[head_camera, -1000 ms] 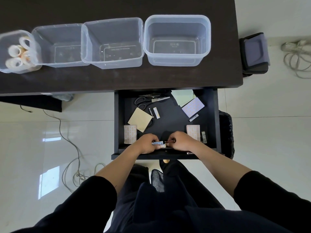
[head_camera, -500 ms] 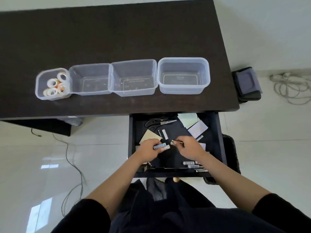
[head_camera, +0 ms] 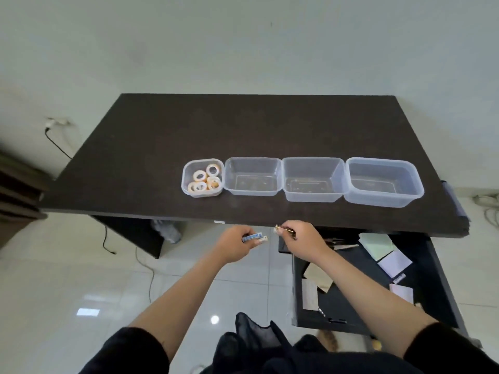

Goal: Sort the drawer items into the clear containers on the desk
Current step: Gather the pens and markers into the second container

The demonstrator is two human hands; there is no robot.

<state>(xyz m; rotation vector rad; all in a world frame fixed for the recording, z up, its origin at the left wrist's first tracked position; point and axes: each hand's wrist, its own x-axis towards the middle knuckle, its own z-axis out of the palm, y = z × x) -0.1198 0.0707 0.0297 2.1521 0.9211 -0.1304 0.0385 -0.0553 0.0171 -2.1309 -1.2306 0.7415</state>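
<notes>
My left hand [head_camera: 235, 245] grips a small blue-and-white tube [head_camera: 253, 237] in front of the desk edge, left of the open drawer [head_camera: 437, 279]. My right hand [head_camera: 302, 237] pinches a thin dark stick with a gold tip [head_camera: 284, 229] just beside it. On the dark desk [head_camera: 162, 147] stand several clear containers in a row: the leftmost small one [head_camera: 202, 177] holds tape rolls, and the three to its right [head_camera: 252, 176], [head_camera: 313, 178], [head_camera: 383, 181] hold nothing. The drawer still has scissors [head_camera: 341, 244], sticky-note pads [head_camera: 376, 245] and paper pieces in it.
A cable [head_camera: 58, 143] runs down the wall at the left, and another [head_camera: 145, 276] lies on the tiled floor under the desk. Dark shelving [head_camera: 16, 195] stands at the far left. A dark cloth [head_camera: 256, 338] lies on my lap.
Both hands lifted out of the drawer with their items and moved up and left to the desk's front edge. The view tilted up, showing the whole desk and wall.
</notes>
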